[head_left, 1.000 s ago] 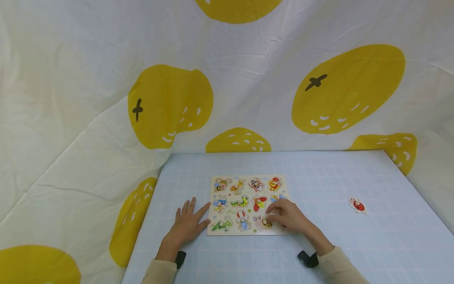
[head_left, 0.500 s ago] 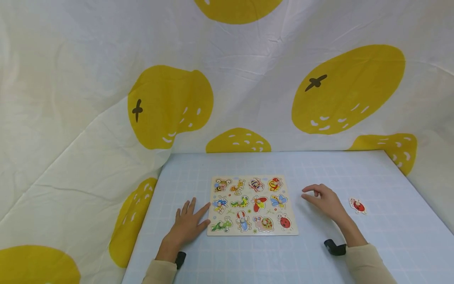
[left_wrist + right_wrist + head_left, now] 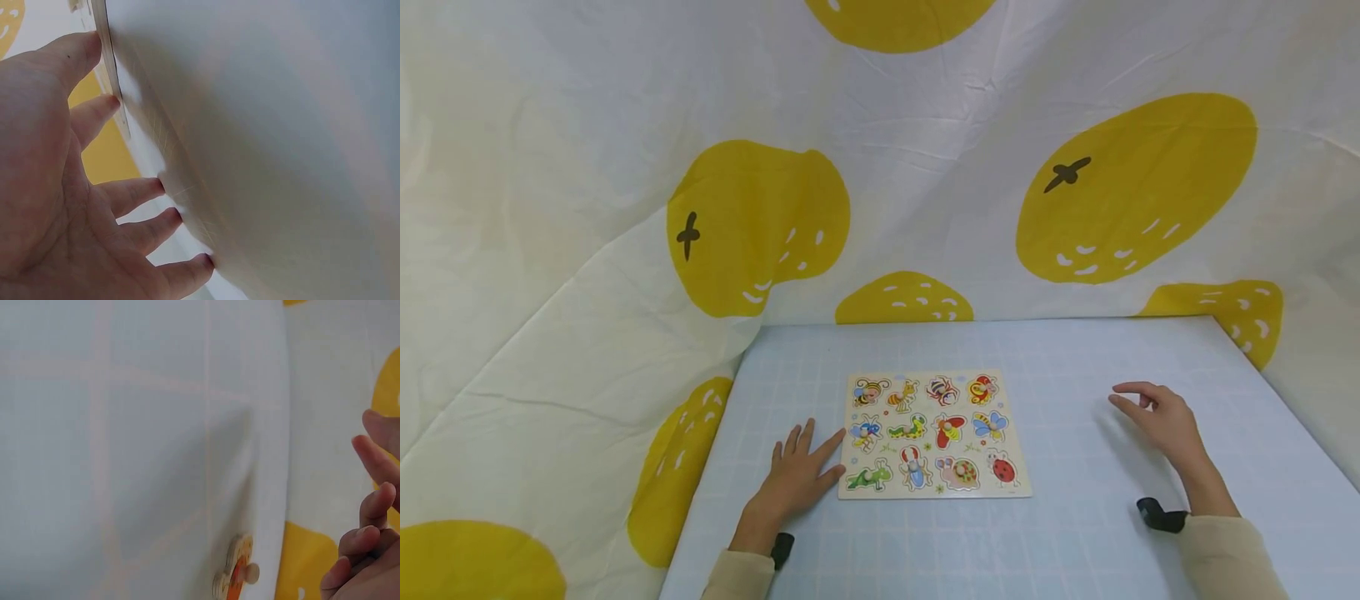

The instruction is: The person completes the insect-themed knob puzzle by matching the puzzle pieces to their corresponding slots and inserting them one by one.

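Observation:
A wooden insect peg puzzle board lies on the table, with several knobbed insect pieces in it. A ladybug picture fills its lower right corner, with no knob visible there. My left hand rests with fingers spread at the board's left edge; in the left wrist view its thumb and index finger touch that edge. My right hand hovers over the right of the table, fingers loosely bent, holding nothing. The loose ladybug piece shows its knob in the right wrist view; in the head view the right hand hides it.
A pale blue checked cloth covers the table. Behind and to the left hangs a white curtain with yellow fruit shapes. Each wrist wears a small black camera.
My right hand has left the board's lower right and moved right, over the spot where the loose ladybug piece lay in view. The left hand and the board have stayed put.

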`<state>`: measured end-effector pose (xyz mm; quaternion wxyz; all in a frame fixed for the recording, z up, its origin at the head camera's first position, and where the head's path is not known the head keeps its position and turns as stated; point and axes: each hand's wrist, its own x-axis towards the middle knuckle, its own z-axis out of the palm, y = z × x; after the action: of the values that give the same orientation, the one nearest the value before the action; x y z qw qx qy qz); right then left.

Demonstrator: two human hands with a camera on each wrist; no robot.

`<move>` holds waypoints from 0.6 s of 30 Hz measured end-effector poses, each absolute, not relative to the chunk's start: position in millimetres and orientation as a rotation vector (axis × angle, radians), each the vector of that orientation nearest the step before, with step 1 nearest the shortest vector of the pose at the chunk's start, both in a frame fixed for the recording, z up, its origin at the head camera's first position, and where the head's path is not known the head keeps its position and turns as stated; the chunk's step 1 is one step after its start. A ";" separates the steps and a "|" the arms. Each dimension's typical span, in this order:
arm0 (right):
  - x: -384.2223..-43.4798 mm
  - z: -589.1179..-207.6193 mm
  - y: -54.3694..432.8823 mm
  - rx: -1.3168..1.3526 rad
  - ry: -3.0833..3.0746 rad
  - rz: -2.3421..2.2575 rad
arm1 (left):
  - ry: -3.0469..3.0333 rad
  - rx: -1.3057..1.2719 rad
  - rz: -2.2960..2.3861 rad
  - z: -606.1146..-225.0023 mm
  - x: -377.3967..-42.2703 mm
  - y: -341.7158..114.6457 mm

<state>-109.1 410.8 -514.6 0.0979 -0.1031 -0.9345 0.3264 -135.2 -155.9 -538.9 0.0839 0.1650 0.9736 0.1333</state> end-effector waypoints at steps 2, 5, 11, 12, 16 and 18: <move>-107.9 -514.4 419.3 -0.348 -2.776 0.976 | 2.905 0.490 0.400 -538.8 -135.0 -155.9; -105.7 -515.5 430.8 -0.421 -2.794 1.019 | 2.904 0.489 0.409 -538.4 -134.8 -156.0; -100.4 -524.6 450.4 -0.564 -2.806 1.064 | 2.900 0.494 0.408 -538.7 -135.5 -156.4; -99.3 -526.6 453.2 -0.582 -2.811 1.066 | 2.898 0.495 0.408 -538.8 -135.5 -156.6; -95.0 -533.0 461.9 -0.638 -2.833 1.056 | 2.894 0.497 0.423 -538.7 -135.6 -156.8; -93.3 -534.7 464.8 -0.663 -2.839 1.048 | 2.895 0.496 0.425 -538.5 -135.6 -156.8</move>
<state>-93.3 464.8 -534.7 0.0218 -0.2139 -0.9161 0.3383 -135.6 -156.8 -538.5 0.0871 0.1665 0.9718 0.1426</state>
